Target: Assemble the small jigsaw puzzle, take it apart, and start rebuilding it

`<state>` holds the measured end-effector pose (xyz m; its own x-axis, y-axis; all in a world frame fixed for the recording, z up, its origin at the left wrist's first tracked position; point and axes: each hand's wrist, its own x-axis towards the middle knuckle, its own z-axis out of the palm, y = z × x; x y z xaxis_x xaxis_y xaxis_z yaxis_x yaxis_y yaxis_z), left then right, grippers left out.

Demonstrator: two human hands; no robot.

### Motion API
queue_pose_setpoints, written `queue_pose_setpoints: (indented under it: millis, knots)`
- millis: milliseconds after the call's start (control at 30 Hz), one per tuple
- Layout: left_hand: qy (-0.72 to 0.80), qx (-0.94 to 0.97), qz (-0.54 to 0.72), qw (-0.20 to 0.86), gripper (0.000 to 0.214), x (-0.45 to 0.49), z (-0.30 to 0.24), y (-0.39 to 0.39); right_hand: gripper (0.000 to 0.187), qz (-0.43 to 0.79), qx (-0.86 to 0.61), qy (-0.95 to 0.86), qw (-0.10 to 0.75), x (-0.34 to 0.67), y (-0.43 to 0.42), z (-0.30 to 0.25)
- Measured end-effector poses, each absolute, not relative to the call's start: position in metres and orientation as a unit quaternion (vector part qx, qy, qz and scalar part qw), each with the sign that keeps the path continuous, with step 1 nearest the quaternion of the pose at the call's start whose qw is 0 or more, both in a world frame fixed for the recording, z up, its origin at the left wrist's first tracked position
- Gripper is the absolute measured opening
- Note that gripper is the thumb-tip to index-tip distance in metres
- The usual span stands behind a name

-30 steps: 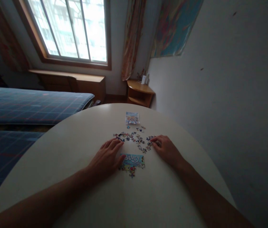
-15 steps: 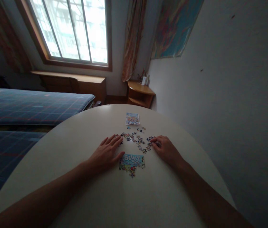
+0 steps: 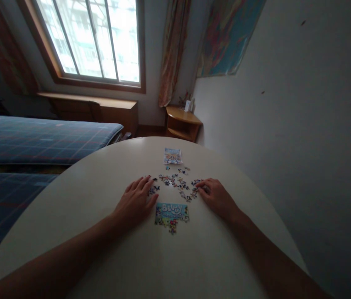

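A partly joined jigsaw section (image 3: 171,212) with a blue top lies on the round white table (image 3: 169,261) between my arms. Beyond it are several loose puzzle pieces (image 3: 177,182) scattered in a band. My left hand (image 3: 136,201) lies flat with fingers stretched out, just left of the joined section, its fingertips at the left end of the loose pieces. My right hand (image 3: 215,196) rests at the right end of the pieces with its fingers curled down onto them; what they pinch is too small to make out. A small picture card (image 3: 172,156) lies farther back.
A wall (image 3: 287,124) runs close along the table's right side. A bed with a blue plaid cover (image 3: 38,139) stands to the left. Behind are a window (image 3: 97,41), a wooden ledge and a small corner shelf (image 3: 183,120).
My left hand has drawn back slightly toward me and to the left along the table. My right hand has stayed where it was.
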<state>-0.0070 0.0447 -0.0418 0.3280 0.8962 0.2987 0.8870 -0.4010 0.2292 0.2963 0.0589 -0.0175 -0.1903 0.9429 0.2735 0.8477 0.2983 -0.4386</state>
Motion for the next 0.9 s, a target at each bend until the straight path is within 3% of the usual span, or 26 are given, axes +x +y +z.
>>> queue_pose_setpoints:
  millis: [500,900]
  knots:
    - [0.425,0.891,0.138,0.072,0.070,-0.010,-0.033,0.051,0.018,0.108,-0.590,-0.761,0.247,0.296,0.061,-0.019]
    - [0.442,0.866,0.220,0.083,0.051,-0.005,-0.034,0.059,0.019,0.099,-0.585,-0.766,0.247,0.296,0.061,-0.020]
